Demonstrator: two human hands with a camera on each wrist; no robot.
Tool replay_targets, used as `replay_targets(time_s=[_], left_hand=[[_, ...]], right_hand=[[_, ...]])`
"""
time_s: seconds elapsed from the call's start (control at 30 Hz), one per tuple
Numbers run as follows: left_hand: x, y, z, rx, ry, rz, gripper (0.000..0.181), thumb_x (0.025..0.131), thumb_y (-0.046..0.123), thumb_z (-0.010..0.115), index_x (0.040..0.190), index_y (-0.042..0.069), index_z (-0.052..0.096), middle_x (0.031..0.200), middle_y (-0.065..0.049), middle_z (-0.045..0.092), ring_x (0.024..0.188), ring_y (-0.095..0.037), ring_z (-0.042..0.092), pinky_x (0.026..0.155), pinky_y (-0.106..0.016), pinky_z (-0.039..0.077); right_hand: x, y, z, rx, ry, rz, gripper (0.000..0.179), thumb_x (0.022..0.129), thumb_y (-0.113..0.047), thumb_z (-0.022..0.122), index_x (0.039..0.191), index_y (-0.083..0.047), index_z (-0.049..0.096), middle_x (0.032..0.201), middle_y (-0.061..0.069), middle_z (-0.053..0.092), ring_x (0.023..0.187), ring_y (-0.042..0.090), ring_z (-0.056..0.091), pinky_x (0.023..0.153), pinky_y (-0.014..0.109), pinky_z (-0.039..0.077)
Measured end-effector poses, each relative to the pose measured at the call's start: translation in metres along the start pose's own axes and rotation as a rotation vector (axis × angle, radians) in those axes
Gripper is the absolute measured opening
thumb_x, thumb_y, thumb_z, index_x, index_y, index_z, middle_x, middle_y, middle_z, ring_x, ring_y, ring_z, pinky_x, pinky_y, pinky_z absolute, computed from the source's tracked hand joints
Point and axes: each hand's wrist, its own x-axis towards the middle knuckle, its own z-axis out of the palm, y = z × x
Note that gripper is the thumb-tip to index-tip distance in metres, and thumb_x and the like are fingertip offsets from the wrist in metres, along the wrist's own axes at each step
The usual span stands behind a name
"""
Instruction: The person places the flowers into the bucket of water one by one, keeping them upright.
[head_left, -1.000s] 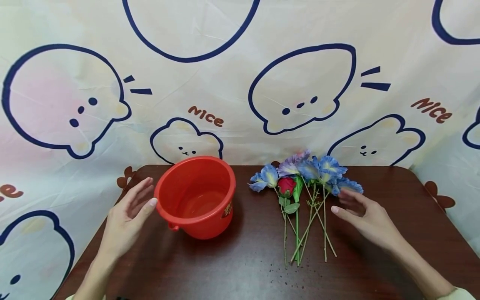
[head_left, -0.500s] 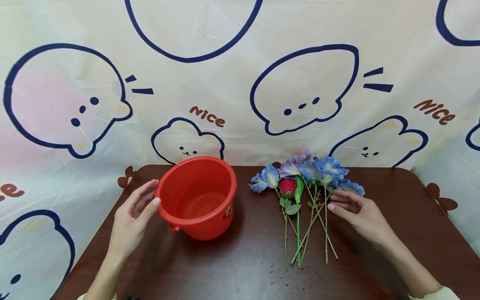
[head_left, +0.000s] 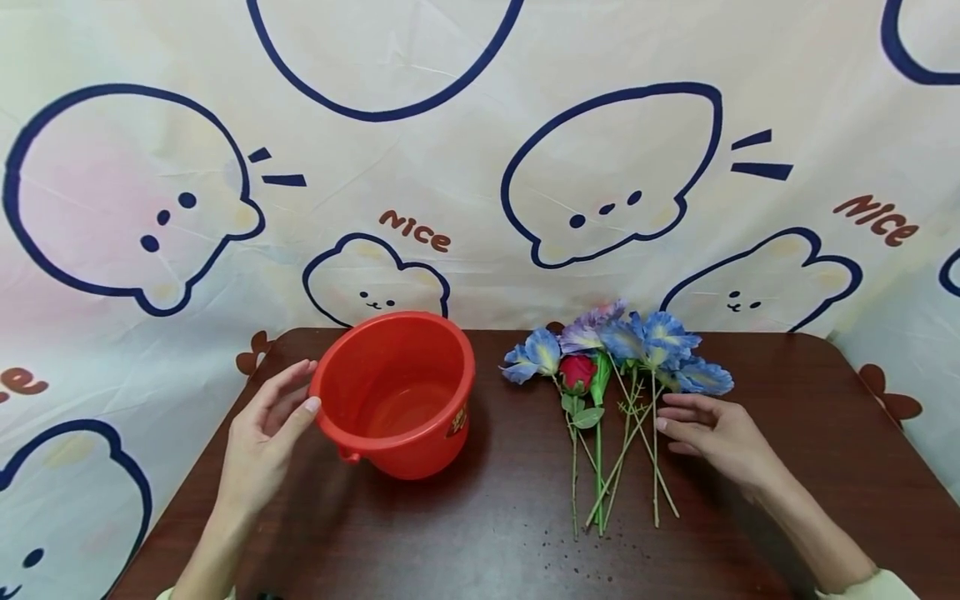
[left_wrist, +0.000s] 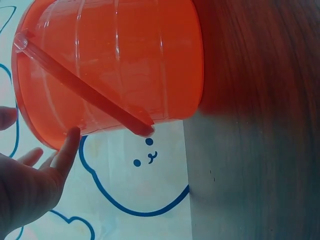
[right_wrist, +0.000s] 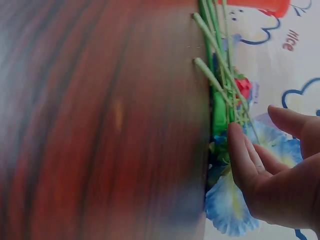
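Note:
A red plastic bucket (head_left: 423, 454) stands upright on the left half of the dark wooden table. My left hand (head_left: 258, 442) is at its left rim, fingertips at the edge and fingers fairly straight. In the left wrist view the bucket's handle (left_wrist: 85, 90) hangs slanting across its side. To the right lie artificial flowers: several blue blooms (head_left: 660, 337), a purple one (head_left: 588, 332) and a red rose (head_left: 578, 372), their thin stems (head_left: 617, 467) crossing toward me. My right hand (head_left: 723, 437) is beside the rightmost stem, fingers extended, thumb apart; whether it touches the stem I cannot tell.
Small dark specks (head_left: 581, 575) are scattered on the table (head_left: 420, 542) below the stems. A cloth (head_left: 480, 183) printed with cartoon outlines hangs behind the table. Something small and black (head_left: 268, 596) shows at the bottom edge.
My left hand has moved right, up to the bucket's rim. The right hand has shifted slightly left and down, closer to the stems. Bucket and flowers stay in place.

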Motion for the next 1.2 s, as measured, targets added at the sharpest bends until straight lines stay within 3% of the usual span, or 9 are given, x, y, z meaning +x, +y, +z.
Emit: replay_targets(time_s=[0.23, 0.53, 0.77, 0.97, 1.2], left_hand=[[-0.003, -0.001, 0.001, -0.088, -0.006, -0.046, 0.052, 0.106, 0.011, 0.066, 0.156, 0.008, 0.053, 0.144, 0.015, 0.06, 0.119, 0.008, 0.068, 0.088, -0.012, 0.059], [-0.004, -0.003, 0.001, -0.163, -0.001, -0.051, 0.049, 0.105, 0.007, 0.067, 0.152, 0.003, 0.055, 0.138, 0.014, 0.066, 0.116, 0.005, 0.071, 0.088, -0.011, 0.059], [-0.003, -0.005, 0.001, -0.158, -0.014, -0.076, 0.05, 0.105, 0.009, 0.067, 0.153, 0.004, 0.054, 0.136, 0.012, 0.066, 0.114, 0.005, 0.071, 0.087, -0.012, 0.06], [-0.003, -0.005, 0.001, -0.146, -0.015, -0.082, 0.05, 0.105, 0.009, 0.068, 0.153, 0.004, 0.054, 0.136, 0.012, 0.065, 0.114, 0.005, 0.071, 0.086, -0.012, 0.061], [-0.004, -0.005, 0.0, -0.144, -0.016, -0.089, 0.05, 0.105, 0.01, 0.068, 0.153, 0.005, 0.054, 0.136, 0.012, 0.064, 0.114, 0.004, 0.071, 0.086, -0.012, 0.061]], right_hand=[[0.004, 0.003, 0.001, 0.012, -0.013, 0.022, 0.066, 0.104, -0.021, 0.074, 0.154, 0.012, 0.046, 0.14, 0.029, 0.067, 0.1, 0.001, 0.076, 0.086, 0.039, 0.068], [0.006, 0.001, 0.005, 0.006, -0.014, 0.01, 0.056, 0.103, -0.017, 0.074, 0.146, 0.011, 0.053, 0.123, 0.017, 0.075, 0.095, 0.005, 0.076, 0.081, 0.037, 0.069], [0.005, -0.003, 0.006, 0.02, -0.009, 0.009, 0.053, 0.103, -0.013, 0.073, 0.145, 0.012, 0.053, 0.117, 0.012, 0.075, 0.095, 0.007, 0.076, 0.082, 0.037, 0.069], [0.0, -0.011, -0.001, 0.068, 0.016, -0.035, 0.054, 0.103, -0.012, 0.072, 0.147, 0.011, 0.05, 0.111, -0.003, 0.075, 0.097, 0.005, 0.077, 0.084, 0.038, 0.069], [-0.008, -0.026, -0.009, 0.172, 0.033, -0.099, 0.033, 0.102, -0.006, 0.073, 0.133, -0.004, 0.064, 0.105, -0.01, 0.077, 0.094, 0.007, 0.078, 0.079, 0.033, 0.068]])
